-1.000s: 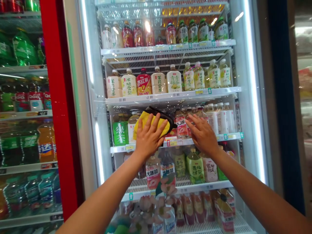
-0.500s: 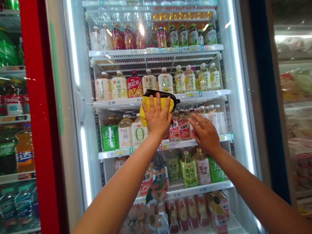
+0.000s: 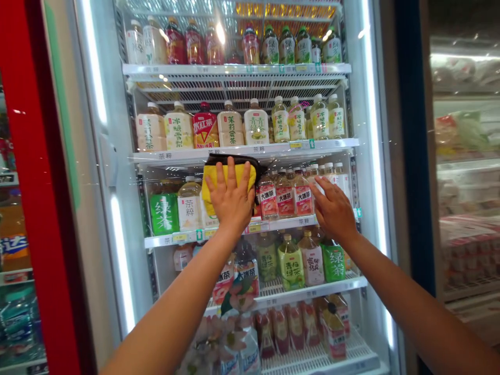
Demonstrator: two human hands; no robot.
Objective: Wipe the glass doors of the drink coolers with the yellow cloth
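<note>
My left hand [image 3: 231, 200] lies with spread fingers on a yellow cloth [image 3: 210, 179] with a black edge, pressing it flat against the glass door [image 3: 242, 333] of a drinks cooler. The fingers are stretched over the cloth, not wrapped round it. To the right, my right hand [image 3: 334, 209] is raised at the glass, fingers apart and nothing in it. Whether its fingertips touch the glass I cannot tell. Behind the hands, red-labelled bottles [image 3: 285, 195] and a green-labelled bottle [image 3: 164, 213] stand on a white shelf [image 3: 273, 225].
More bottles [image 3: 253, 122] fill the shelves above and below. A door handle [image 3: 108, 160] is on the left of the cooler, beside a red panel [image 3: 29, 172]. On the right is another cooler with packaged goods [image 3: 469, 234].
The cloth under my left hand has moved left and slightly down across the glass. My right hand has shifted slightly relative to the bottles. The whole view has also shifted.
</note>
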